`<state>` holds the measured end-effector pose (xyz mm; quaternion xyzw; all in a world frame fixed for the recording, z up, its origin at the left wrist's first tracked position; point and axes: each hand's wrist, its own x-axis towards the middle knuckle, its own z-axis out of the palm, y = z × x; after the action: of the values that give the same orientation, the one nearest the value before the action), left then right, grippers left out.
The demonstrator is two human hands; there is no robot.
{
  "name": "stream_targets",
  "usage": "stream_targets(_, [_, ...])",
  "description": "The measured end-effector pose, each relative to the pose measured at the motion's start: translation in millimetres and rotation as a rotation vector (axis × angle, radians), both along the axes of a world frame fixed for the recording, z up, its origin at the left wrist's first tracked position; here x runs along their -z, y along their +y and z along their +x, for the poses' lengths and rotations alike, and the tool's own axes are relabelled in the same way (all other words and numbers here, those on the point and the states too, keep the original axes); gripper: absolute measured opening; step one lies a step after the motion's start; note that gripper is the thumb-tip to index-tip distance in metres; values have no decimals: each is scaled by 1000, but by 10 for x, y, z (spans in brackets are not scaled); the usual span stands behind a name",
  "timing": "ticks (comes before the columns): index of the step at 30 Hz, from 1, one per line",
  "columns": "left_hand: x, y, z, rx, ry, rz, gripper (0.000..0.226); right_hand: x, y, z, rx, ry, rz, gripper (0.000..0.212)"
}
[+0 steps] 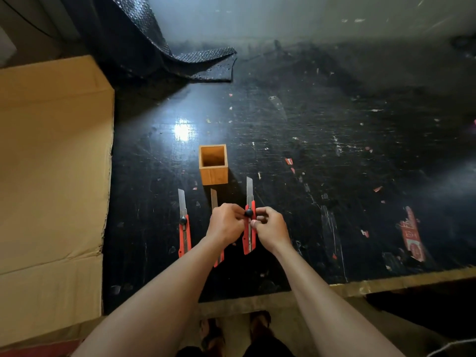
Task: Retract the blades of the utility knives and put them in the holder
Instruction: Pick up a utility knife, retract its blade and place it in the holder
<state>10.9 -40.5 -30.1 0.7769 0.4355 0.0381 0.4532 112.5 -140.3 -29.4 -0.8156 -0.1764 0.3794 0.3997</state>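
Both hands close on one red utility knife (249, 228), held just above the black table (334, 176) with its blade fully out and pointing away from the person. The left hand (225, 222) pinches the black round knob on the knife's body from the left side with thumb and fingertips, while the right hand (270, 228) grips the red handle from the right, its thumb lying across the near part of the body. The blade tip reaches up beside the right near corner of the wooden holder (213, 163), a square open-topped box that stands upright and empty just beyond the hands. A second knife (216, 228) lies on the table mostly under the left hand and forearm; only its extended blade, pointing at the holder's front face, and the red tail end show. A third knife (184, 228) lies flat further left, apart from the others, blade out and black knob visible. A large cardboard sheet (51, 176) covers the table's left side, and a dark textured mat (180, 60) is draped at the far edge.
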Motion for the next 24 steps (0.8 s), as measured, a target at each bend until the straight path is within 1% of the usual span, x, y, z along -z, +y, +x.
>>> stream_targets(2, [-122,53,-24,-47,-77,-16,26,-144,34,44,-3,27,78,22])
stream_targets(5, [-368,190,-91,-110,-193,-57,24,-377,165,80,-49,8,182,24])
stream_targets(10, [-810,482,-273,-180,-399,-204,25,-780,475,35,-89,17,338,25])
stream_targets(12, [-1011,562,-354,-169,-489,-290,31,-967,580,1,-102,45,421,23])
stream_targets(14, [-1203,641,-424,-136,-556,-327,36,-1167,674,-39,-129,34,480,23])
stream_targets(16, [-1385,699,-488,-145,-606,-351,39,-1332,760,-79,-160,-31,505,25])
stream_targets(18, [-1540,753,-528,-167,-647,-374,43,-1487,843,-107,-200,-136,519,33])
stream_targets(21, [-1729,815,-540,-174,-680,-369,51,-1691,909,-134,-261,-211,589,40])
stream_targets(22, [-1796,835,-541,-177,-689,-358,52,-1757,930,-147,-279,-242,606,40])
stream_targets(24, [-1915,883,-542,-179,-698,-339,52,-1886,973,-160,-291,-312,611,32])
